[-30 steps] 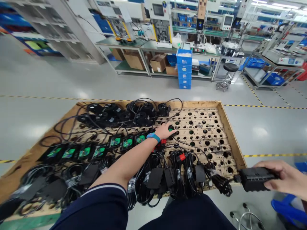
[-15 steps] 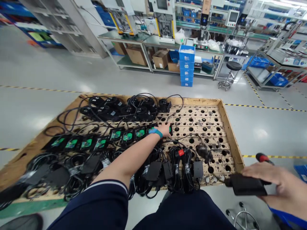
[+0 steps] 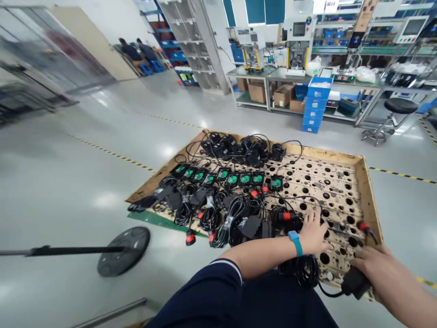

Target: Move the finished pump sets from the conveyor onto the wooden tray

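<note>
My right hand [image 3: 377, 269] is closed around a black adapter box [image 3: 355, 282] at the lower right. A black cable runs from the box toward a coil [image 3: 307, 272] by my body. A red-and-black plug [image 3: 364, 226] sticks out just beyond the fingers. My left hand [image 3: 312, 231], a blue band on its wrist, has its fingers spread over the perforated board [image 3: 336, 182]. Nothing shows in its grip; whether it touches the cable under it I cannot tell. Left of it lie cable coils with a red plug [image 3: 287, 216] and black boxes [image 3: 251, 226].
Green-faced square parts [image 3: 245, 178] form a row across the board, with round black units [image 3: 254, 157] behind. A wooden rim [image 3: 370, 196] edges the board. Beyond stand stacked blue bins [image 3: 312, 114], a stool [image 3: 400, 107] and workbenches. A round black base [image 3: 124, 251] stands at left.
My left hand has moved off the row of green-faced parts, toward the right and nearer to me. My right hand has brought the black box over the board's near right corner. The view has swung left.
</note>
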`<control>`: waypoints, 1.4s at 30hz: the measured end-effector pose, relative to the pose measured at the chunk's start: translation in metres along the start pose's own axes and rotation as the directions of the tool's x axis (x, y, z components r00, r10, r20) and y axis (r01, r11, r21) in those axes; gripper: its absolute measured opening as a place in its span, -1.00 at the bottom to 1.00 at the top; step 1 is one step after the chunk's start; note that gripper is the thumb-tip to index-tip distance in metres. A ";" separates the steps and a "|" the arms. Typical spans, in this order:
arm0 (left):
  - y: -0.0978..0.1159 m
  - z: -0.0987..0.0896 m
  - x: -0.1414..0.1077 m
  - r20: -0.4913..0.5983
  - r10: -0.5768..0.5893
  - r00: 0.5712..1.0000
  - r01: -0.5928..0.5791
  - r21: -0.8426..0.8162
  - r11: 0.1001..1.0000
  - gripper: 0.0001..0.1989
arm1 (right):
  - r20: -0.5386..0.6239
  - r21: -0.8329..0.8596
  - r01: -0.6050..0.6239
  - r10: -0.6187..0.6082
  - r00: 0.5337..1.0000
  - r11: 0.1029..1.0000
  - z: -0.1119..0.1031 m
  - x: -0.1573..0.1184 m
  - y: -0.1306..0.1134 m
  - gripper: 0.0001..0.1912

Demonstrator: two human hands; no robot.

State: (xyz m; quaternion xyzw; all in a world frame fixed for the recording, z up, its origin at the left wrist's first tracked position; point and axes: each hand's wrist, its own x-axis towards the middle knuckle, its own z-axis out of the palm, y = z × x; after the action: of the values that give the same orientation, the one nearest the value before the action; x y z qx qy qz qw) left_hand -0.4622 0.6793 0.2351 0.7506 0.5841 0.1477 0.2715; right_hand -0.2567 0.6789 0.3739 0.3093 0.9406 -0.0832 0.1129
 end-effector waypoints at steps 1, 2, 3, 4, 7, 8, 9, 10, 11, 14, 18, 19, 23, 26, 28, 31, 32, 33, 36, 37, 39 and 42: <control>0.001 0.002 -0.001 -0.050 -0.012 0.999 0.010 -0.036 0.999 -0.34 | 0.057 -0.023 0.019 -0.018 0.998 1.000 0.001 0.004 0.004 -0.68; 0.002 0.004 -0.003 -0.101 -0.020 0.995 0.013 -0.076 0.997 -0.42 | 0.101 -0.035 0.032 -0.028 0.995 0.999 0.004 0.007 0.007 -0.65; 0.003 0.005 -0.004 -0.146 -0.028 0.989 0.010 -0.119 0.993 -0.47 | 0.123 -0.038 0.034 -0.030 0.992 0.999 0.010 0.009 0.011 -0.61; 0.004 0.007 -0.006 -0.178 -0.029 0.984 0.000 -0.157 0.988 -0.49 | 0.123 -0.027 0.033 -0.030 0.992 0.999 0.019 0.008 0.015 -0.58; 0.009 0.008 -0.016 -0.195 0.005 0.981 -0.045 -0.199 0.979 -0.45 | 0.095 0.138 0.038 -0.051 0.994 0.990 0.062 -0.004 0.027 -0.54; 0.009 0.008 -0.023 -0.180 0.014 0.984 -0.048 -0.186 0.981 -0.41 | 0.095 0.229 0.033 -0.057 0.994 0.973 0.078 -0.012 0.031 -0.55; 0.010 0.008 -0.031 -0.159 0.011 0.987 -0.038 -0.168 0.985 -0.35 | 0.096 0.317 0.015 -0.048 0.994 0.948 0.095 -0.020 0.034 -0.55; 0.009 0.007 -0.040 -0.128 0.000 0.992 -0.020 -0.151 0.988 -0.27 | 0.086 0.392 -0.021 -0.014 0.996 0.920 0.111 -0.027 0.037 -0.55; 0.009 0.007 -0.050 -0.086 -0.009 0.996 -0.003 -0.139 0.990 -0.16 | 0.055 0.441 -0.079 0.061 0.997 0.894 0.127 -0.034 0.038 -0.55; 0.007 0.009 -0.079 0.053 -0.005 0.999 0.011 -0.126 0.992 0.05 | -0.126 0.474 -0.356 0.462 0.878 0.806 0.167 -0.040 0.035 -0.57; 0.014 0.025 -0.087 0.078 0.014 0.997 -0.003 -0.147 0.989 -0.14 | -0.095 0.445 -0.652 0.757 0.647 0.614 0.201 -0.017 0.016 -0.17; 0.017 0.030 -0.084 0.061 0.019 0.998 -0.009 -0.156 0.988 -0.19 | -0.061 0.419 -0.683 0.769 0.636 0.598 0.205 -0.009 0.009 -0.15; 0.030 0.048 -0.069 0.064 -0.001 0.998 0.011 -0.166 0.986 -0.05 | -0.094 0.416 -0.618 0.707 0.701 0.668 0.206 0.010 -0.012 -0.19; 0.035 0.050 -0.075 0.064 -0.019 0.998 0.029 -0.150 0.988 0.04 | -0.132 0.487 -0.473 0.598 0.791 0.734 0.208 0.011 -0.012 0.01; 0.036 0.046 -0.087 0.038 0.020 0.999 -0.015 -0.123 0.992 0.01 | -0.065 0.457 -0.497 0.585 0.808 0.737 0.216 0.013 -0.006 0.00; 0.032 0.031 -0.103 0.030 0.056 0.998 -0.052 -0.102 0.993 -0.02 | -0.006 0.381 -0.522 0.567 0.824 0.763 0.233 0.025 0.005 -0.12; 0.028 0.022 -0.107 0.037 0.065 0.997 -0.061 -0.109 0.992 -0.05 | -0.012 0.380 -0.509 0.554 0.833 0.773 0.239 0.028 0.008 -0.13; 0.021 0.011 -0.110 0.038 0.080 0.996 -0.075 -0.124 0.989 -0.09 | -0.022 0.394 -0.495 0.547 0.837 0.774 0.243 0.032 0.010 -0.12; -0.020 -0.040 -0.113 -0.065 0.090 0.994 -0.098 -0.142 0.985 -0.31 | -0.036 0.462 -0.491 0.569 0.821 0.738 0.247 0.036 0.015 -0.10; -0.040 -0.062 -0.113 -0.135 0.052 0.990 -0.068 -0.120 0.990 -0.38 | -0.032 0.474 -0.502 0.584 0.811 0.723 0.245 0.037 0.016 -0.14; -0.091 -0.110 -0.109 -0.257 -0.067 0.964 0.063 -0.026 0.998 -0.48 | -0.050 0.461 -0.533 0.620 0.783 0.710 0.234 0.042 0.017 -0.26; -0.184 -0.175 -0.099 -0.345 -0.215 0.914 0.284 0.164 0.945 -0.45 | -0.255 0.437 -0.522 0.657 0.709 0.733 0.200 0.071 0.013 -0.34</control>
State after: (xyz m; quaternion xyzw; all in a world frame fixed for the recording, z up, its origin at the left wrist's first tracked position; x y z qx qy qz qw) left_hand -0.7303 0.6569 0.2800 0.6596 0.7243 0.1693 0.1081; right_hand -0.2723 0.6837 0.1617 0.6218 0.7632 -0.1361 -0.1112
